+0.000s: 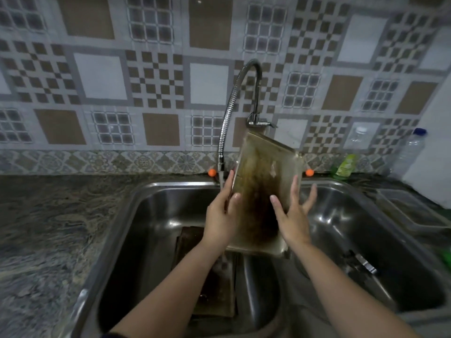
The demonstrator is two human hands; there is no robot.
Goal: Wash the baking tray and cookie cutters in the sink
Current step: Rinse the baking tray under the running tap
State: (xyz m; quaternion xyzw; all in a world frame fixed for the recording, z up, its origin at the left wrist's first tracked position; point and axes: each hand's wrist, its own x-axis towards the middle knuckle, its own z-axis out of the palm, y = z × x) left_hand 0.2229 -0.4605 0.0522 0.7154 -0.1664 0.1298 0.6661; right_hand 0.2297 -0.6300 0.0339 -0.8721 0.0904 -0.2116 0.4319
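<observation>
A stained baking tray stands tilted on end over the divider of the double sink, its brown dirty face toward me. My left hand grips the tray's left edge, right under the running water from the tap. My right hand lies flat with spread fingers against the tray's right side. A second dark tray lies in the left basin, partly hidden by my left arm. No cookie cutters are clearly visible.
A flexible chrome tap arches from the tiled wall. A green soap bottle and clear plastic bottles stand at the back right. A dark utensil lies in the right basin. Granite counter spreads left; a drain rack sits right.
</observation>
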